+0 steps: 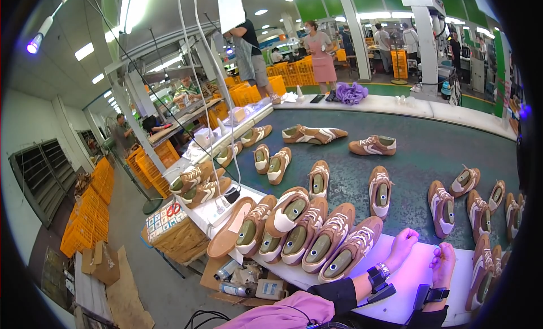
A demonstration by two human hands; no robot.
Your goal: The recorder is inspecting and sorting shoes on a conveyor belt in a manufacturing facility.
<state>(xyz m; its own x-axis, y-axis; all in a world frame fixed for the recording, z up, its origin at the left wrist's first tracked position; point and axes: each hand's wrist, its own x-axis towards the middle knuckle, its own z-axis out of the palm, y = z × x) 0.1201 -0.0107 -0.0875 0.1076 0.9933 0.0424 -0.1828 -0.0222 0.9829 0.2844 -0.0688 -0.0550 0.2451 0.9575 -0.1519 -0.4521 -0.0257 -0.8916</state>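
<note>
five tan shoes (308, 238) sit bunched by your left hand (403, 242); both hands rest empty on the white worktop (416, 281), right hand (443, 263) loosely curled, plenty more shoes spread out.

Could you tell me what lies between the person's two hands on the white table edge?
Nothing: in the head view, only bare white table separates the left hand from the right hand.

Right hand (442, 265): fingers curled under, palm hidden | Left hand (401, 245): fingertips hidden past the white table (416, 284) edge | Shoes far right (513, 216): cut off by picture rim | Near row of shoes (308, 235): toes overlapped by neighbours | Far workers (323, 52): too small to detail
</note>
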